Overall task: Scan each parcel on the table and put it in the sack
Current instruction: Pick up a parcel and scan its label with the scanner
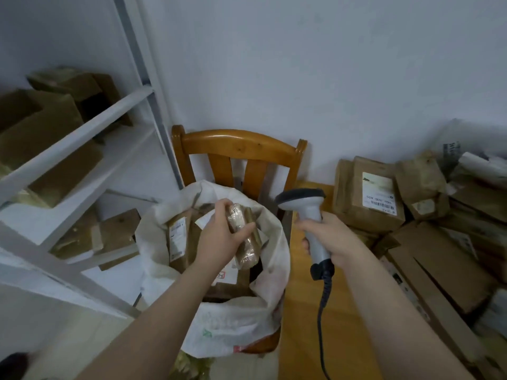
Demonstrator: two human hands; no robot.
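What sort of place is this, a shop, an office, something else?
Probably a small parcel sorting or dispatch room: labelled cardboard parcels piled on the table, a corded barcode scanner in the right hand, and a white sack of parcels on a wooden chair.

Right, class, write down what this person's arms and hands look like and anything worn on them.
The left forearm and right forearm are bare, no sleeve in view. The left hand and right hand wear no gloves; no watch, bracelet or ring shows on either.
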